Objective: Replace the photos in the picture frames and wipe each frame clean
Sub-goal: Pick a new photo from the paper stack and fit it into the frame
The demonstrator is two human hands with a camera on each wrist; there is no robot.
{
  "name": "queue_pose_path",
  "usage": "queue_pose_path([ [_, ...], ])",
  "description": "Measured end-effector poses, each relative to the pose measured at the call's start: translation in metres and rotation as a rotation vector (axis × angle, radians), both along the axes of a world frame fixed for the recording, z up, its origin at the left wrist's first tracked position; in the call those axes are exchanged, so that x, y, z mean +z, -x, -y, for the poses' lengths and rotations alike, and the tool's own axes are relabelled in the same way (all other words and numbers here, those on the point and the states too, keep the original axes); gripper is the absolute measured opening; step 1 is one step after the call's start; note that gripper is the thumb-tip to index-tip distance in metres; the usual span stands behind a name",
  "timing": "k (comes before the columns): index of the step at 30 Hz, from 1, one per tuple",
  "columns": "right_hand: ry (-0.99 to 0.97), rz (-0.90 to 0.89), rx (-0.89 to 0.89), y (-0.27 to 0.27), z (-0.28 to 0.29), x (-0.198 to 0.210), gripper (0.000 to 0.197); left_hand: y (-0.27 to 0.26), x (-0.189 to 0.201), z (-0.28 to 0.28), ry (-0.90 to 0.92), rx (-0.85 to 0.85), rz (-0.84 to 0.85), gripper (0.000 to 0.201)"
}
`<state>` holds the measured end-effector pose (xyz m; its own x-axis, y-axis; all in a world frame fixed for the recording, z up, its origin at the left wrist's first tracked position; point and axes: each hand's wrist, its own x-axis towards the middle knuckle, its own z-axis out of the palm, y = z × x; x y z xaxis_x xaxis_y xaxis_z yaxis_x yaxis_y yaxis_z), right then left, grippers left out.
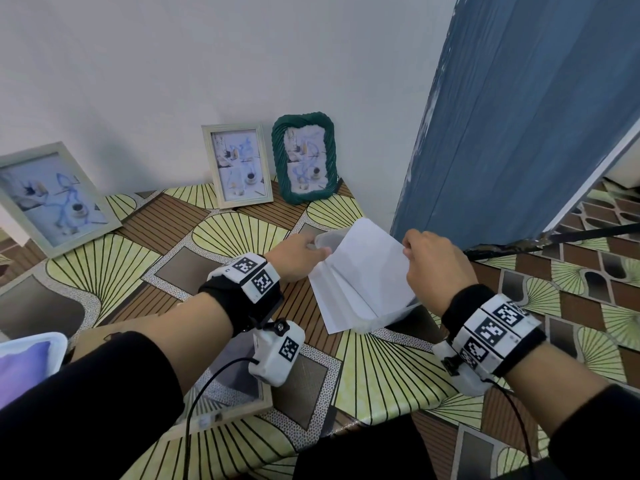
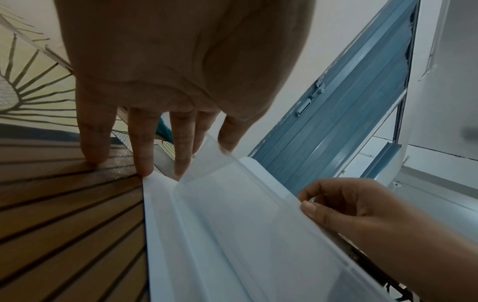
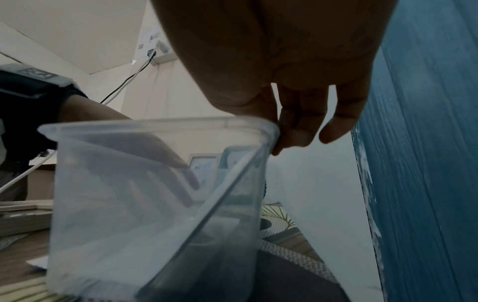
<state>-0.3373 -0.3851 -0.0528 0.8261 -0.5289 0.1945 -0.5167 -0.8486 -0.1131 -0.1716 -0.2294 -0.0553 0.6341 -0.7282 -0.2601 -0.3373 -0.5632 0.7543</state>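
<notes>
A translucent plastic container (image 1: pixel 391 317) stands on the table near the blue door, with white photo sheets (image 1: pixel 363 275) in it, blank sides up. My left hand (image 1: pixel 311 249) holds the container's far corner: the thumb is inside the wall, and the straight fingers (image 2: pixel 143 163) run down the outside to the tablecloth. My right hand (image 1: pixel 408 249) pinches the raised edge of one sheet (image 2: pixel 245 214) between thumb and forefinger (image 2: pixel 309 208). Three frames holding photos lean on the wall: a pale one (image 1: pixel 52 195), a white one (image 1: pixel 237 164) and a green woven one (image 1: pixel 304 157).
An empty wooden frame (image 1: pixel 225 410) lies flat under my left forearm. A white tray with a purple cloth (image 1: pixel 24 362) sits at the near left edge. The blue folding door (image 1: pixel 519 116) stands close on the right. The table's edge (image 1: pixel 381 420) drops off near me.
</notes>
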Motion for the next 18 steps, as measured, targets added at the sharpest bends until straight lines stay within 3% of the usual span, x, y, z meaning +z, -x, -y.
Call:
queue_pose_path([
  [10, 0.008, 0.164, 0.039, 0.0, -0.011, 0.009, 0.01, 0.001, 0.001, 0.0, 0.022, -0.023, -0.014, 0.045],
  [18, -0.064, 0.081, 0.009, -0.004, -0.012, 0.023, 0.012, 0.002, 0.006, -0.002, -0.004, -0.067, 0.006, 0.044],
])
